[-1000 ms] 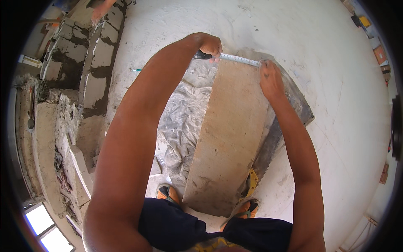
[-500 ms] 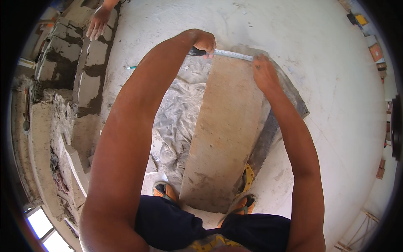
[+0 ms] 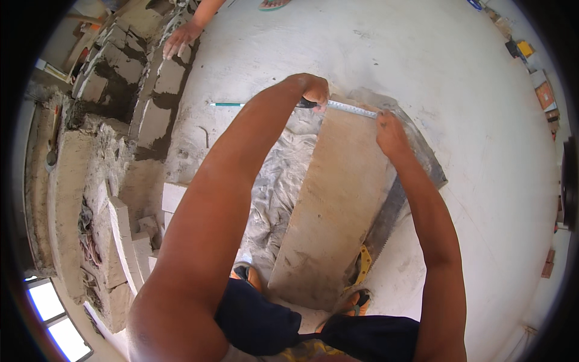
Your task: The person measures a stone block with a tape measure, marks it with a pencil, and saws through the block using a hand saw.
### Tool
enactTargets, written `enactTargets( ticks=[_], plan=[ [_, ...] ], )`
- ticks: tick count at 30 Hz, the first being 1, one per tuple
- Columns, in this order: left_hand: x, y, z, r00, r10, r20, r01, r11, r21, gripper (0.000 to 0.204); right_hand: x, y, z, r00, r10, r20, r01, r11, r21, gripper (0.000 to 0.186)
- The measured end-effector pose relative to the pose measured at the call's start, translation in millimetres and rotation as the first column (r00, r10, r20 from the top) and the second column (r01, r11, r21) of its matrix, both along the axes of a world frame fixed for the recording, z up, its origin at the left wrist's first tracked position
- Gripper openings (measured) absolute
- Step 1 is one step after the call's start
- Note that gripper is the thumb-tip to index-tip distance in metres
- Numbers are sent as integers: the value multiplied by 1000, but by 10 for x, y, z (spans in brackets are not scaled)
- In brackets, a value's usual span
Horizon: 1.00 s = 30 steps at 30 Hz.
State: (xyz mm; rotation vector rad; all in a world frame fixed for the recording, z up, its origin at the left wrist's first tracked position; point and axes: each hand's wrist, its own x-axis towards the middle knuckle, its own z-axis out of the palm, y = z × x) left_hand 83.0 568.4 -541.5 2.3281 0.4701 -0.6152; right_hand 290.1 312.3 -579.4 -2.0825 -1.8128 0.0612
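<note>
Nearest, a saw (image 3: pixel 386 226) lies beside the long block (image 3: pixel 338 199) on the floor. Farther, the left hand (image 3: pixel 313 90) clasps a tape measure (image 3: pixel 345 107) across the block's far end; the right hand (image 3: pixel 391 130) pins its tip.

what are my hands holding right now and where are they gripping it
A tape measure: left hand grips its case, right hand pins the blade's free end on the block.

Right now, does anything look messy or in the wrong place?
A little. A handsaw lies half hidden under the long block, its teeth near the sandalled feet. A green pencil lies alone on the floor beyond the left hand. The plastic sheet is crumpled and dusty. The tape measure lies straight.
</note>
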Motion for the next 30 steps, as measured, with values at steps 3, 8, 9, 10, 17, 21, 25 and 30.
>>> enactTargets(
  ticks=[3, 8, 9, 10, 17, 21, 25, 30],
  plan=[
    [-46, -165, 24, 1000, -27, 15, 27, 1000, -13, 24, -57, -121, -12, 999, -41, 10, 40, 999, 12, 26],
    [-269, -375, 27, 1000, 21, -1, -21, 998, -58, 22, -344, -328, 185, 995, 27, 99, -17, 995, -101, 25],
    [-323, -407, 30, 1000, 10, 5, -10, 998, -59, 21, -397, -358, 208, 997, 4, 81, 7, 991, -131, 25],
    [-374, -436, 34, 1000, 0, 9, 1, 998, -60, 21, -455, -395, 227, 999, -31, 18, 33, 992, -123, 24],
    [-606, -838, 88, 999, 26, 21, -23, 992, -127, 20, -593, -820, 132, 991, 33, -131, -39, 999, -39, 23],
    [-874, -1059, 64, 993, 110, 33, -104, 986, -134, 20, -873, -988, 284, 951, -89, -296, 66, 994, -90, 21],
    [-1052, -1283, 56, 993, 117, 20, -114, 985, -129, 19, -1047, -1165, 385, 975, -44, -220, 28, 997, -73, 18],
    [-1197, -1517, 117, 991, 132, 17, -130, 986, -107, 19, -1105, -1354, 378, 987, 148, 60, -145, 988, -52, 18]
  ],
)
